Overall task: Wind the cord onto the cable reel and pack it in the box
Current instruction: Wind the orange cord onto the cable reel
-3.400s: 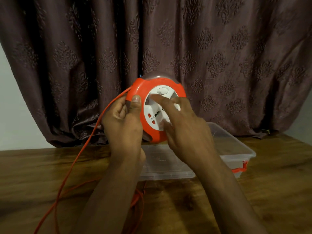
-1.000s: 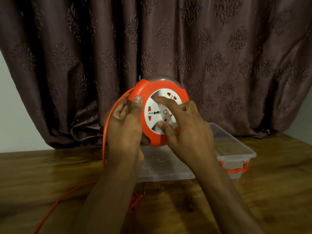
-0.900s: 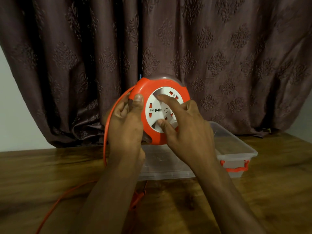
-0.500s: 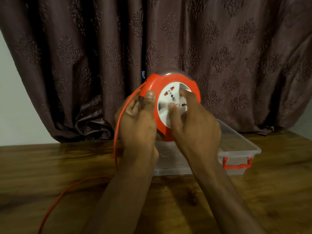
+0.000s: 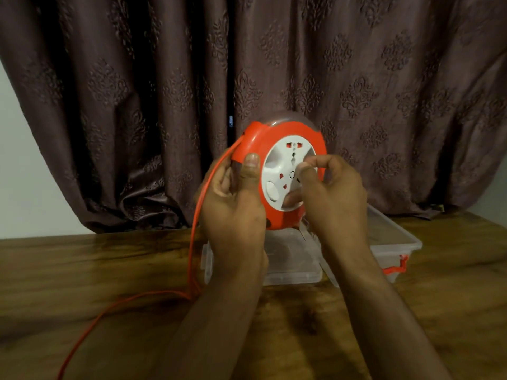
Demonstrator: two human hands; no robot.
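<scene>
One cable reel, one cord, one box, one lid, two hands. No readable writing or brand on anything. Reel: round, orange shell, white socket face with red slots, clear dome behind; held upright in air above box. Left hand grips reel's left rim, thumb on front, fingers curled behind. Right hand fingers bent, tips pressed on white face. Cord orange, thin, runs from reel's left edge down onto wooden desk. Box clear plastic, orange latch, on desk behind hands. Dark patterned curtain behind.
</scene>
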